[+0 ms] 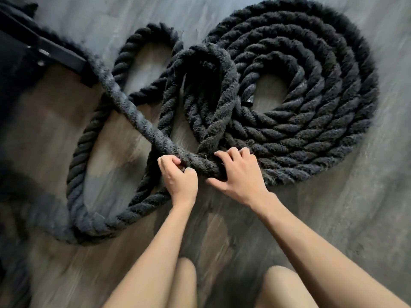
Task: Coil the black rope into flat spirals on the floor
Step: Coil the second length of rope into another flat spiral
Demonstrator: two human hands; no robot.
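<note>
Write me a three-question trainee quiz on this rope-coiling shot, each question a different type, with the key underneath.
1. True or false: the flat spiral lies on the right side of the view, and its centre still shows bare floor.
2. Multiple choice: what do the left hand and the right hand hold?
A. one thick strand of the black rope, side by side
B. the black metal bar
C. nothing
3. Fill in: left of the spiral, the rope lies in loose, uneven ____.

Key: 1 true; 2 A; 3 loops
</note>
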